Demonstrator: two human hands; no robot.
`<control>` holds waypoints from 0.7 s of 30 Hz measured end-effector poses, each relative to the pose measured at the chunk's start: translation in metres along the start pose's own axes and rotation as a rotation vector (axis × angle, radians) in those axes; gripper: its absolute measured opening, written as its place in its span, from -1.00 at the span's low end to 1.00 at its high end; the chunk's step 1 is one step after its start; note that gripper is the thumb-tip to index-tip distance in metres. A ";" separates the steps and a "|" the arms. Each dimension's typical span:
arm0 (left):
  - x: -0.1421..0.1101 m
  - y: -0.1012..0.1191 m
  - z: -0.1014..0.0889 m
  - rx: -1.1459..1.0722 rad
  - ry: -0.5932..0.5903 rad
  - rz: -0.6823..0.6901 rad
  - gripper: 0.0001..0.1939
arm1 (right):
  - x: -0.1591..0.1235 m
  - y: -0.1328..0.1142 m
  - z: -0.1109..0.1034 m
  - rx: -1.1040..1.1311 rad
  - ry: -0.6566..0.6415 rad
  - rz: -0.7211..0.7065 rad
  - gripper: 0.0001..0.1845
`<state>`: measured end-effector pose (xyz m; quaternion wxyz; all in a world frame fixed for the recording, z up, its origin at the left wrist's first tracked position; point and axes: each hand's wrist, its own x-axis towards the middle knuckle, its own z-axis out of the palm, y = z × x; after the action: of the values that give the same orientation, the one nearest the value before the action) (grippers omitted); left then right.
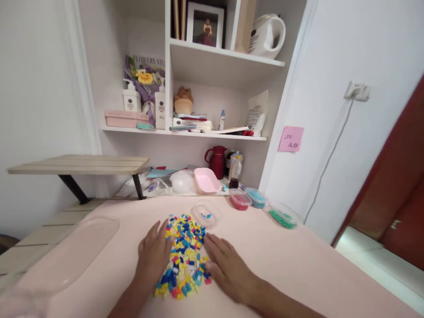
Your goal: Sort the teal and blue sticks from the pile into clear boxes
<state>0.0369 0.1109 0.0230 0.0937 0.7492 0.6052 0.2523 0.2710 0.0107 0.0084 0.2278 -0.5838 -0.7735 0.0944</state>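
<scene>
So the pile of little multicolored pieces (pixel 185 254) is sitting on the pink tabletop (pixel 285 260) smack between the two hands, with its long axis running away from the person toward a small see-through tub (pixel 217 216) just past the far end. Left hand (pixel 154 249) is along the left edge and right hand (pixel 228 267) along the right, apart from each other, fingers stretched out and not clamped on anything. Honestly neither looks clearly nearer, since both are right at the edges, and I can't tell how hard they're pressing.
</scene>
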 end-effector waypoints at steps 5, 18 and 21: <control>0.000 -0.002 0.004 0.046 -0.028 -0.016 -0.43 | 0.028 -0.020 0.011 0.197 0.067 0.008 -0.27; 0.047 0.003 0.004 0.088 -0.152 -0.084 -0.38 | 0.073 -0.001 0.011 0.362 0.163 0.129 -0.27; 0.060 0.003 0.006 0.078 -0.182 -0.033 -0.36 | 0.085 0.000 0.010 0.368 0.092 0.120 -0.21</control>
<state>0.0508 0.1687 0.0353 0.1230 0.7618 0.6161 0.1579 0.2479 0.0921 0.0205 0.3596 -0.5811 -0.6958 0.2209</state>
